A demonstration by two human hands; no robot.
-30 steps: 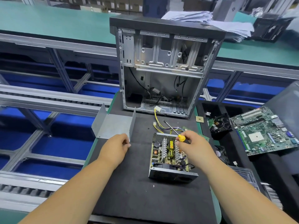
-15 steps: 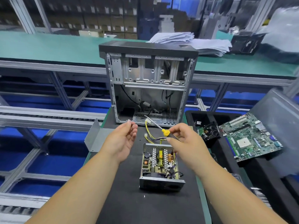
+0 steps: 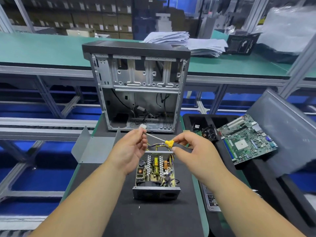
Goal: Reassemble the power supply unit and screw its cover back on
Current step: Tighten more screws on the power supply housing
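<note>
The open power supply unit [image 3: 155,173] lies on the black mat [image 3: 153,218], its circuit board and heatsinks exposed, yellow wires leading off its far end. Its bent grey metal cover [image 3: 95,148] lies to the left on the mat edge. My right hand [image 3: 193,151] holds a screwdriver [image 3: 159,139] by its yellow handle above the unit, shaft pointing left. My left hand [image 3: 130,149] pinches something small at the shaft's tip; a screw there cannot be made out.
An empty computer case [image 3: 136,86] stands upright just behind the mat. At the right, a black foam tray [image 3: 256,194] carries a green motherboard [image 3: 248,139] and a fan [image 3: 208,133]. A grey panel [image 3: 287,130] leans at far right. Conveyor rails run left.
My left hand left the cover and rose to the screwdriver tip. My right hand lifted the screwdriver off the unit and turned it sideways. The view tilted upward.
</note>
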